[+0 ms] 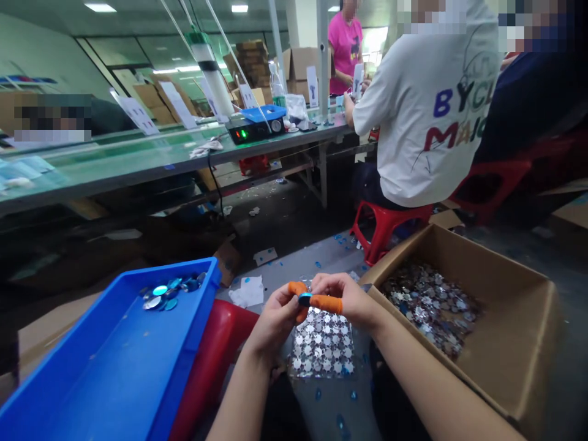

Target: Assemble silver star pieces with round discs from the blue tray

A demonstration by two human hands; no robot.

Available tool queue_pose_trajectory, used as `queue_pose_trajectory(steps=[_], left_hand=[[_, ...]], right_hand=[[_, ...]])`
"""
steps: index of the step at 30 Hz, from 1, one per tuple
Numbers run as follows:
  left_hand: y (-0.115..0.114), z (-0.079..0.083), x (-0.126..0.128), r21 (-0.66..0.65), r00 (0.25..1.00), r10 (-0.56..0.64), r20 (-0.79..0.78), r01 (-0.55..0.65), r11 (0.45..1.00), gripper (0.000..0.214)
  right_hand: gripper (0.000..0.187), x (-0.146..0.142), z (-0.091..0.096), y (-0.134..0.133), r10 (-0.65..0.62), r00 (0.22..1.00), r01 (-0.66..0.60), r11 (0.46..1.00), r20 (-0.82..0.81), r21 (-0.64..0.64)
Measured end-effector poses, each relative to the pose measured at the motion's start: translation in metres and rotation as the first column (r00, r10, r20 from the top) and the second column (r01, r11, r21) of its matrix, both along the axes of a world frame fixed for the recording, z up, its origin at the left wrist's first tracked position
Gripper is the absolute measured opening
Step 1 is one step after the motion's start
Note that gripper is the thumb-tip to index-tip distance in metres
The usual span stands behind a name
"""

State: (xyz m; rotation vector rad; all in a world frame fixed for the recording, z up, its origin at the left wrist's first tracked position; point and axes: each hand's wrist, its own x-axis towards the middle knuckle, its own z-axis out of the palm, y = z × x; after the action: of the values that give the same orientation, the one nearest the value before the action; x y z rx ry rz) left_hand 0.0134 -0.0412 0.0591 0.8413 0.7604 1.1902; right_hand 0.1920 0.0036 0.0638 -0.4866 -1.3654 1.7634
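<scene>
My left hand (274,320) and my right hand (343,299) meet in front of me, each with orange finger cots on its fingertips. Both pinch a small blue disc (305,299) between them, partly hidden by the fingers. Just below the hands, a sheet of silver star-shaped pieces (323,346) lies on my lap. To the left stands a blue plastic tray (110,355) holding a small heap of shiny round discs (171,291). To the right, an open cardboard box (500,331) holds a loose mass of silver pieces (429,309).
Loose blue discs and paper scraps lie on the floor around me. A red stool (383,229) carries a seated person in a white shirt (432,110). Behind are a long workbench with a conveyor (138,153), a powered device (255,125), and stacked cartons (250,61).
</scene>
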Motion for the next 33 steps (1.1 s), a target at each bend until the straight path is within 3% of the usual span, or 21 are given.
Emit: queue_pose_trajectory(steps=[2,4,6,9,12,15,20,26,33], left_hand=[[0.004,-0.007,0.003,-0.003,0.990,0.137,-0.031,-0.137,0.991,0.032],[0.009,-0.014,0.008,-0.035,0.938,0.342,-0.064,-0.344,0.938,0.035],[0.013,-0.018,0.015,-0.099,0.877,0.473,-0.080,-0.479,0.872,0.039],[0.017,-0.017,0.027,-0.198,0.897,0.438,-0.056,-0.440,0.876,0.046],[0.020,-0.015,0.035,-0.241,0.931,0.364,-0.031,-0.360,0.901,0.050],[0.022,-0.016,0.039,-0.233,0.939,0.335,-0.074,-0.343,0.910,0.046],[0.026,-0.017,0.036,-0.217,0.933,0.325,-0.153,-0.353,0.910,0.045],[0.024,-0.013,0.030,-0.242,0.938,0.317,-0.142,-0.344,0.907,0.044],[0.021,-0.020,0.027,-0.235,0.939,0.311,-0.143,-0.338,0.911,0.042]], right_hand=[[0.022,0.002,-0.002,0.001,-0.079,0.997,0.078,0.996,0.027,0.045],[0.021,0.004,-0.004,0.003,-0.236,0.970,0.229,0.967,0.056,0.109],[0.017,0.006,-0.006,0.003,-0.461,0.879,0.428,0.876,0.123,0.225],[0.010,0.009,-0.008,0.002,-0.707,0.676,0.551,0.673,0.209,0.493],[0.020,0.009,-0.011,0.000,-0.760,0.612,0.477,0.575,0.218,0.664],[0.026,0.006,-0.015,0.001,-0.750,0.619,0.421,0.567,0.233,0.708],[0.029,0.002,-0.021,0.003,-0.725,0.631,0.407,0.612,0.276,0.678],[0.025,-0.002,-0.023,0.001,-0.703,0.642,0.387,0.643,0.306,0.661],[0.025,-0.004,-0.023,0.000,-0.671,0.672,0.366,0.669,0.314,0.647]])
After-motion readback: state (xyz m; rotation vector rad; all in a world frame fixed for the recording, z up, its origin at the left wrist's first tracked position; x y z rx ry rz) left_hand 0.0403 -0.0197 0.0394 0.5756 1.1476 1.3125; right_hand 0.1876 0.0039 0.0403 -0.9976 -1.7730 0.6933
